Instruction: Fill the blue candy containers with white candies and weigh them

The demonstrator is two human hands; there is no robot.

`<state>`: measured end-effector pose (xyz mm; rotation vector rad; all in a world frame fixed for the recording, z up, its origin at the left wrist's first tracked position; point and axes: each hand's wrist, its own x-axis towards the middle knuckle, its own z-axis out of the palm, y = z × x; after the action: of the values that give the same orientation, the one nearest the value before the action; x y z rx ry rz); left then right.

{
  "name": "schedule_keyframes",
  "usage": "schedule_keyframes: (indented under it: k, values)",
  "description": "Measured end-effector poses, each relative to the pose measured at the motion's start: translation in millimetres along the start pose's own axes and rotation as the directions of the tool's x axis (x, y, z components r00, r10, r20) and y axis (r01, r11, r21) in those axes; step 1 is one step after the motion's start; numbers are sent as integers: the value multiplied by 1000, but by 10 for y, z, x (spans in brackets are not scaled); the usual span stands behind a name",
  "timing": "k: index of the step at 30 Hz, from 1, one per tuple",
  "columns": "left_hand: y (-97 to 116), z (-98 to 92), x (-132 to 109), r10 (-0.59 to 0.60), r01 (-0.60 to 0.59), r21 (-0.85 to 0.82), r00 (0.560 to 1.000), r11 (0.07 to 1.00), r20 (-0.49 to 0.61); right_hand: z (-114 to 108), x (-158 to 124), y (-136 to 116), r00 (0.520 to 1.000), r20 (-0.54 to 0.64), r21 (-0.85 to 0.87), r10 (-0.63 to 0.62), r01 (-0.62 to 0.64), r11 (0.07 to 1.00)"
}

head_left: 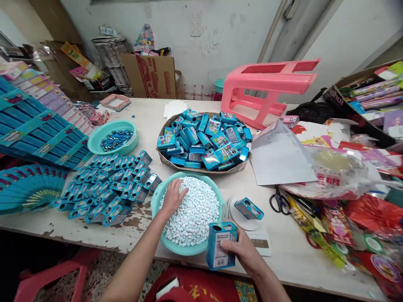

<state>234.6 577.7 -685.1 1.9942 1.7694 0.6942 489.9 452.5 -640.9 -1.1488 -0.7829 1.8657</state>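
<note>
My left hand (174, 196) rests on the small white and pale-blue candies (198, 209) that fill a turquoise basin (157, 201). Its fingers are stretched out over them, with the thumb apart. At the basin's front right rim, my right hand (242, 251) grips a blue candy tin (220, 247) upright, its round top hole uncovered. Another blue tin (248, 208) lies tilted on the round pan of a white scale (262, 242). To the left stand several open blue tins (126, 180) in a cluster. Behind the basin, a cardboard tray (201, 168) is heaped with more blue tins (217, 138).
A smaller turquoise bowl (94, 144) holds shiny blue lids or caps. A pink plastic stool (267, 84) lies on its side at the back. On the right are black-handled scissors (278, 203), a grey sheet (280, 155) and piled packaging. Blue display boxes (40, 126) stand left.
</note>
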Motion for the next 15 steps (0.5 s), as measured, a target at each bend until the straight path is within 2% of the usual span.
schedule_keyframes:
  k: [2,5,9,12,15]
  values:
    - [5,132,48,-39,36,158,999,987,21,36,-82,96,999,-54,43,-8,10,999]
    - [169,235,62,-92,74,301,995,951,47,55,-199,214,991,-135,125,-16,33,992]
    - [277,288,52,-24,-35,337,985,941,170,-58,-410,414,955,-293,252,-54,131,959]
    - [244,350,136,-30,-57,363,972,930,232,-231,-657,625,892,-446,318,-81,242,917]
    - [256,447,268,-101,-12,405,961,914,256,-400,-987,891,790,-609,353,-72,351,867]
